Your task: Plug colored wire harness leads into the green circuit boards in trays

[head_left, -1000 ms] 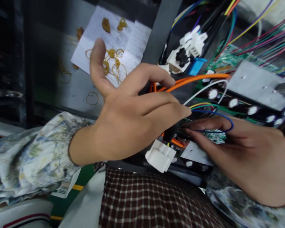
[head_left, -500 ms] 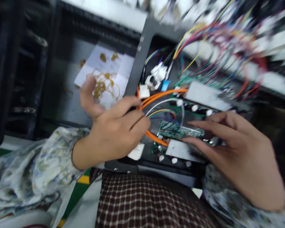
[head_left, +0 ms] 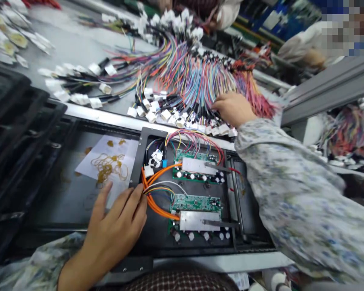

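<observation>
My left hand (head_left: 118, 222) rests at the left edge of a black tray (head_left: 200, 187), its fingertips by the orange cables (head_left: 157, 208). The thumb is spread from the other fingers. Two green circuit boards with metal plates lie in the tray, the upper board (head_left: 196, 165) and the lower board (head_left: 196, 203). My right hand (head_left: 234, 109) reaches over a large bundle of coloured wires (head_left: 196, 81) behind the tray. Its fingertips are bent down at the wires near white connectors (head_left: 182, 119); what they touch is hidden.
Yellow rubber bands (head_left: 107, 165) lie on white paper (head_left: 92, 161) left of the tray. Black trays (head_left: 15, 161) are stacked at the far left. A metal post (head_left: 327, 89) crosses the right side. Other people's arms (head_left: 309, 48) show at the top.
My right hand has left the lower board and moved up to the wire bundle. My left hand has moved down and left within the view. The camera's view has shifted upward, showing more wires.
</observation>
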Available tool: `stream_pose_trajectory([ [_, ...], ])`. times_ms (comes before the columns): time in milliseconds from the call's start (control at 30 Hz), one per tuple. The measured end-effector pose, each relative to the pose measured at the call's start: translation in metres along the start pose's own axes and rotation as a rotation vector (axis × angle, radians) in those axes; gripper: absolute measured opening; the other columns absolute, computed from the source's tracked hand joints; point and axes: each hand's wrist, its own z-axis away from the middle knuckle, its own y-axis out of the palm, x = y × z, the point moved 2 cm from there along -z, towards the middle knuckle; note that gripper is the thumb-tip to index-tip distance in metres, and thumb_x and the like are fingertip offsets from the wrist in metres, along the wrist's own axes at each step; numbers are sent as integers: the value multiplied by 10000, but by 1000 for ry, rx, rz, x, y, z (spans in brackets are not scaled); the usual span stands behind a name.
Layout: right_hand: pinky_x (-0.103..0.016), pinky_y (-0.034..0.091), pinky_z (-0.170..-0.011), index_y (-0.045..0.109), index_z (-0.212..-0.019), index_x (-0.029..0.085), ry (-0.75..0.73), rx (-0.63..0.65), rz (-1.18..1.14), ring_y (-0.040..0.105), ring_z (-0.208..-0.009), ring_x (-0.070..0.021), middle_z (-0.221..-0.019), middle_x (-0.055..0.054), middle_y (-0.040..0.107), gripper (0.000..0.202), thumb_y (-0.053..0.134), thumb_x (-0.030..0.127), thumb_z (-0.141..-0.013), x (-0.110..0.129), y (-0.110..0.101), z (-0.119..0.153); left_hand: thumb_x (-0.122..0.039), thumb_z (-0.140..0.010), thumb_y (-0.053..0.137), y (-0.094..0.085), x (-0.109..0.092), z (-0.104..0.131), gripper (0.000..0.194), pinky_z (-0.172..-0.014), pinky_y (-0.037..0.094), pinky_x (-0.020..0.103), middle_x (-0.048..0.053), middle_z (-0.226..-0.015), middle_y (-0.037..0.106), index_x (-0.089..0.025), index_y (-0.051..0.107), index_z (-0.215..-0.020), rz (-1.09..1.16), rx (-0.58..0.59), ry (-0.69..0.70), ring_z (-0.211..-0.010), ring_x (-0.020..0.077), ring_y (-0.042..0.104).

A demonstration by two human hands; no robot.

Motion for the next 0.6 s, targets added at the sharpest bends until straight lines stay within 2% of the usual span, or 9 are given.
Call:
stream_pose_trajectory([
  [133,-469,485,-950,614,-1099,155,-235,53,100,580,-1097,-210,-1183,-76,612,283,588,357,-903,-8,13,-18,-126,-908,433,0,-2,-5,267,-1192,200,537,127,-1234,659,-132,695,-956,4,-38,-80,-940,241,658],
  [233,-474,461,-980,634,-1023,149,-385,98,126,586,-1084,-199,-1129,-60,636,216,594,322,-900,-17,11,-17,-121,-911,404,1,-2,-6,303,-1218,162,503,121,-1219,669,-127,703,-959,59,-91,-106,-995,244,655],
  [300,-483,442,-1005,642,-987,146,-431,101,132,574,-1124,-204,-1131,-58,643,161,591,271,-899,-26,5,-13,-122,-908,414,0,-1,-6,293,-1223,177,479,114,-1161,696,-135,705,-943,81,-148,-99,-983,232,661],
  [433,-525,402,-1048,642,-1032,145,-405,36,126,511,-1245,-235,-1252,-79,608,160,579,197,-894,-47,-9,6,-101,-885,467,-2,1,-7,250,-1222,221,443,66,-1055,731,-168,695,-963,101,-231,-58,-930,185,670],
  [533,-511,430,-1029,634,-1065,151,-332,-37,96,540,-1201,-229,-1251,-78,603,222,609,282,-888,-65,-22,24,-70,-869,475,-3,2,-10,265,-1205,258,426,30,-987,738,-180,686,-986,119,-259,-16,-887,159,669],
  [600,-475,468,-990,618,-1113,168,-211,-139,71,561,-1155,-215,-1253,-81,593,272,590,338,-903,-77,-34,38,-52,-871,457,-4,3,-13,281,-1178,300,410,14,-945,739,-185,676,-988,126,-274,4,-849,144,665],
])
